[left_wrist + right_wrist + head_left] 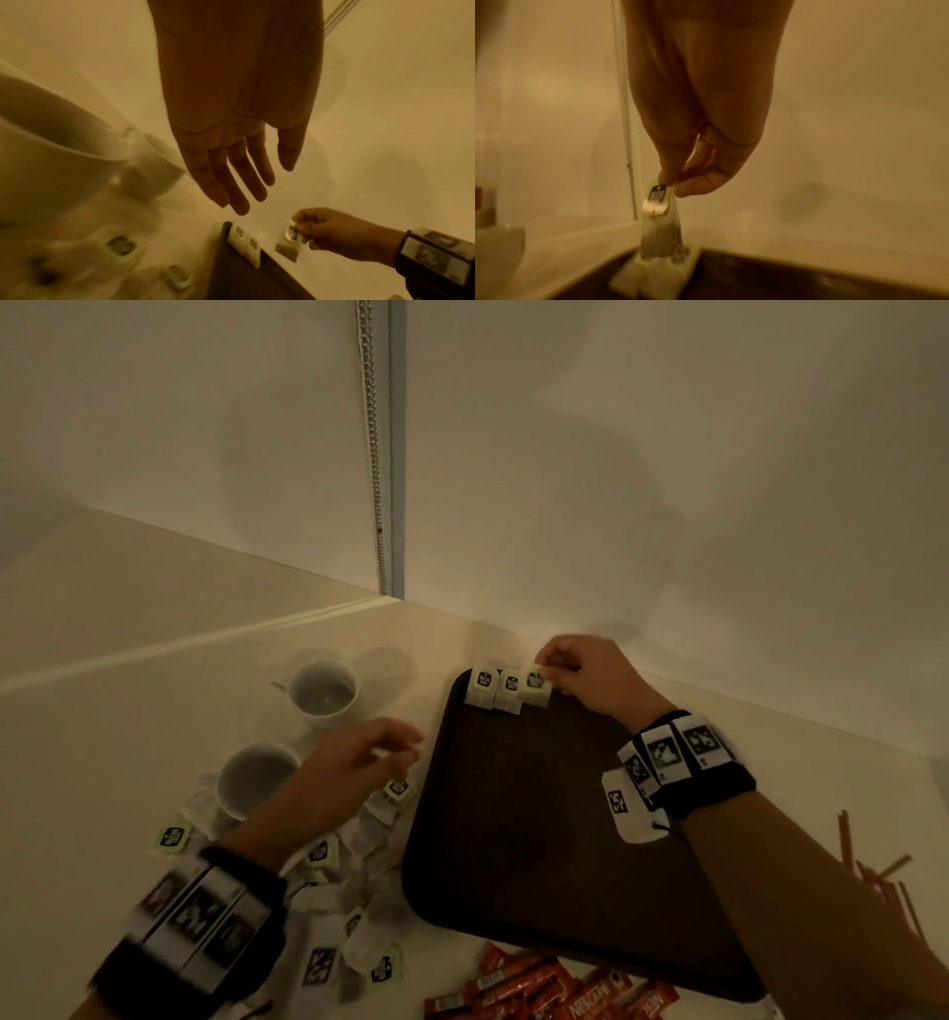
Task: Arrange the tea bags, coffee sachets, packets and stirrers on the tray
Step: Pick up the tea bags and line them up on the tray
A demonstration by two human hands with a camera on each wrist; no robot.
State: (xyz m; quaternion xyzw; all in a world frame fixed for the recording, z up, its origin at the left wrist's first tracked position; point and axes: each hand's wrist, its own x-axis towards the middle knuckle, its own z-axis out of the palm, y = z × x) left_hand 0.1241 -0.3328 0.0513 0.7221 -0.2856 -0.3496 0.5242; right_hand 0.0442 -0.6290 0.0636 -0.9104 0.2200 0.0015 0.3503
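A dark brown tray (539, 839) lies on the pale counter. Two tea bags (495, 689) lie side by side at its far left corner. My right hand (557, 672) pinches the tag of a third tea bag (534, 685) just right of them; in the right wrist view this tea bag (659, 233) hangs from thumb and forefinger above the two laid tea bags (654, 272). My left hand (390, 752) hovers left of the tray over a heap of loose tea bags (354, 880); the left wrist view shows its fingers (239, 182) straight and holding nothing.
Two white cups (323, 693) (257, 780) stand left of the tray, close to my left hand. Red coffee sachets (554, 994) lie at the near edge. Several stirrers (873, 865) lie to the right. Walls meet in a corner right behind the tray.
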